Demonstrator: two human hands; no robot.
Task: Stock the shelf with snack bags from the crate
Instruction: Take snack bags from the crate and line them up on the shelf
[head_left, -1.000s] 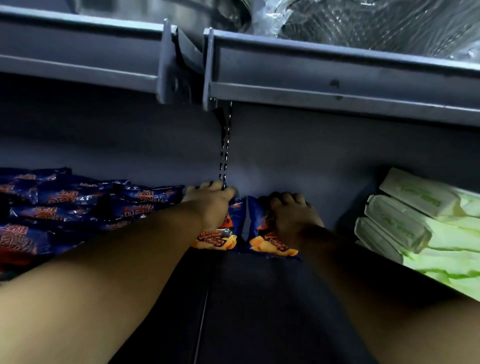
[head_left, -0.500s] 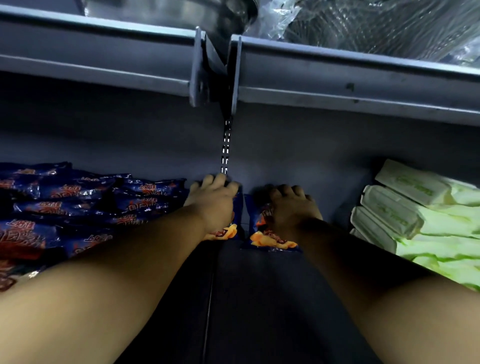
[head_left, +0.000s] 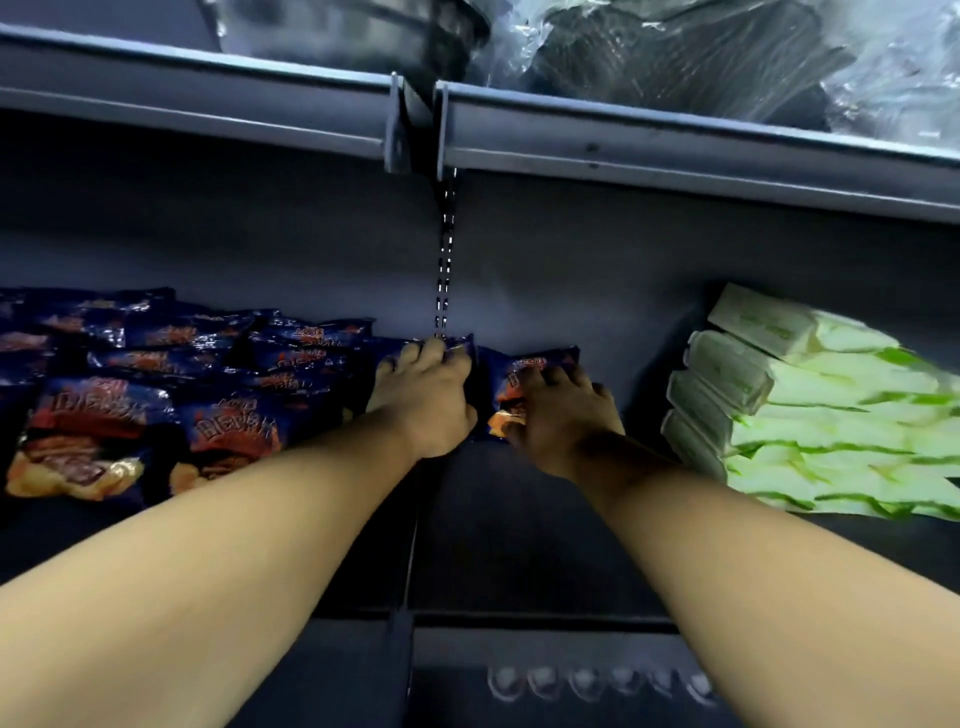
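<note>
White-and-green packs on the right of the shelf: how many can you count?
4 white-and-green packs: stacked leaning, top, second, third, bottom. More may be hidden behind.

Shop: metal display shelf (head_left: 519, 540) stocked with rows of snack bags (head_left: 104, 415), green packs (head_left: 810, 410).
</note>
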